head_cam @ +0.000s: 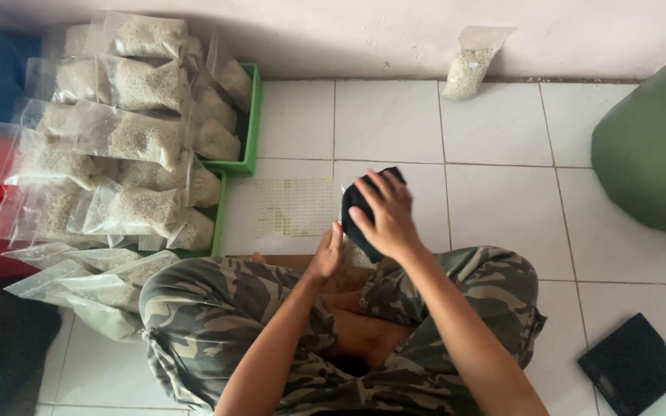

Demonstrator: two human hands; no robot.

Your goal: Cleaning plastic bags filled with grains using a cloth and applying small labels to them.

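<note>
camouflage-trousered knees (217,308) frame right hand (385,219) gripping black cloth (360,202) over a bag (352,250) steadied by left hand (325,254); many filled bags (129,131) already stacked in green trays (252,115).

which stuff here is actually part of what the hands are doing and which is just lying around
In hand:
- right hand pressing a black cloth
- left hand steadying the clear bag beneath it
- sticker sheet beside them

Lying about:
- filled bags stacked in green trays
- lone bag at the wall
- green drum
- black square pad
</note>
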